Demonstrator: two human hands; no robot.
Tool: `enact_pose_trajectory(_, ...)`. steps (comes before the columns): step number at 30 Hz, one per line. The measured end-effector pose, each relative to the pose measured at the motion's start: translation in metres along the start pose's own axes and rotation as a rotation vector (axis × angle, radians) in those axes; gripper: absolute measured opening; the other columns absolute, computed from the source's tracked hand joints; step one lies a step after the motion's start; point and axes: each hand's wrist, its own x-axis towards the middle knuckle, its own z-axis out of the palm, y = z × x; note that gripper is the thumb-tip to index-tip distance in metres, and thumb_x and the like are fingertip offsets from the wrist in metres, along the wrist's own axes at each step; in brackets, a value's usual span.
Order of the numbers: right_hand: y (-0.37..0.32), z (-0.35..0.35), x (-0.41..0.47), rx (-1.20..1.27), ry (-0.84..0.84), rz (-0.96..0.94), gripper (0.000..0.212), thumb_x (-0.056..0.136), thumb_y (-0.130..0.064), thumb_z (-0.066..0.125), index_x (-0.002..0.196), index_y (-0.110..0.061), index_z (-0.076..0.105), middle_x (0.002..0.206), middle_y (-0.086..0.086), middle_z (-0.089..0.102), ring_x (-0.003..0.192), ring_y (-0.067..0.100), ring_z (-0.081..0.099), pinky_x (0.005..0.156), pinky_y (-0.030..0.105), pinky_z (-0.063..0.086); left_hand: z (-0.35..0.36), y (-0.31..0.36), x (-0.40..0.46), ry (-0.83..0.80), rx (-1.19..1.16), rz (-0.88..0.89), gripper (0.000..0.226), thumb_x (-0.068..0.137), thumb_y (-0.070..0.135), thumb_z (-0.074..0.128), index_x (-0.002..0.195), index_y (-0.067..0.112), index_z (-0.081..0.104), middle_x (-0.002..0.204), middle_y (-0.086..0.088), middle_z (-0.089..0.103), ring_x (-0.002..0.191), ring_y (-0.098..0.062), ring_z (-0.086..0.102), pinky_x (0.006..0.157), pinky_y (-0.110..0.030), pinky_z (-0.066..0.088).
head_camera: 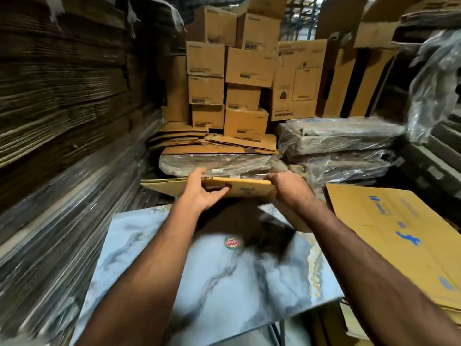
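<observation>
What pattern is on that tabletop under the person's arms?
Tabletop: pale blue-white marble pattern with dark grey veins; head view.

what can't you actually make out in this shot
All head view.
Left hand and right hand: fingertips hidden behind the flat carton they hold.
Round sticker on the table: print blurred.
Labels on the stacked boxes: too small to read.
Left cardboard stack: motion-blurred, cut by the frame edge.

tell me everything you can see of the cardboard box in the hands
The cardboard box is plain brown corrugated board, folded flat it seems, with a small dark print on its near face. It is held up, tilted, above the far end of the marbled table. The left hand grips its top edge near the middle; the right hand grips the right end.
</observation>
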Motion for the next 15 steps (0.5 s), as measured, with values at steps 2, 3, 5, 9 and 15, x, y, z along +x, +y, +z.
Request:
enact_pose_trajectory(2, 0.022, 0.002, -0.009, -0.003, -0.039, -0.019, 0.043, 0.083, -0.013, 0.063, 0.123, -0.031, 0.062, 0.112, 0.007, 0.069, 0.106, 0.031, 0.066, 0.086, 0.04, 0.055, 0.005, -0.018, -0.002, 0.071, 0.001, 0.022, 0.035, 0.093, 0.021, 0.056, 0.124, 0.005, 0.048, 0.124, -0.021, 0.052, 0.117, -0.038, 0.054, 0.104, -0.054, 0.042)
enact_pose_trajectory(3, 0.032, 0.004, -0.014, -0.002, -0.047, -0.027, 0.04, 0.085, -0.02, 0.066, 0.123, -0.031, 0.061, 0.111, 0.007, 0.069, 0.104, 0.03, 0.066, 0.084, 0.039, 0.056, 0.008, -0.026, -0.003, 0.093, 0.005, 0.042, 0.029, 0.093, 0.016, 0.054, 0.119, 0.004, 0.05, 0.124, -0.021, 0.053, 0.118, -0.037, 0.053, 0.105, -0.055, 0.042)
enact_pose_trajectory(5, 0.051, 0.009, -0.024, -0.007, -0.007, -0.043, 0.038, 0.086, -0.031, 0.069, 0.123, -0.031, 0.06, 0.109, 0.006, 0.07, 0.101, 0.029, 0.067, 0.08, 0.036, 0.054, 0.014, -0.038, -0.003, 0.11, -0.012, 0.077, 0.016, 0.092, 0.006, 0.048, 0.107, 0.001, 0.052, 0.122, -0.023, 0.054, 0.117, -0.037, 0.054, 0.103, -0.056, 0.042)
enact_pose_trajectory(9, 0.091, 0.024, -0.041, 0.102, 0.149, 0.044, 0.047, 0.089, -0.033, 0.064, 0.133, -0.034, 0.049, 0.113, 0.006, 0.069, 0.102, 0.033, 0.066, 0.076, 0.04, 0.054, 0.033, -0.061, -0.013, 0.143, -0.039, 0.159, 0.011, 0.092, -0.001, 0.042, 0.095, -0.001, 0.052, 0.103, -0.022, 0.059, 0.094, -0.035, 0.059, 0.098, -0.054, 0.044)
enact_pose_trajectory(15, 0.128, 0.036, -0.05, 0.181, 0.079, 0.119, 0.055, 0.09, -0.009, 0.056, 0.136, -0.039, 0.051, 0.111, 0.009, 0.069, 0.103, 0.034, 0.065, 0.077, 0.04, 0.053, 0.064, -0.069, -0.031, 0.092, -0.048, 0.211, 0.011, 0.095, 0.005, 0.041, 0.089, 0.002, 0.05, 0.096, -0.018, 0.059, 0.098, -0.036, 0.057, 0.095, -0.051, 0.042)
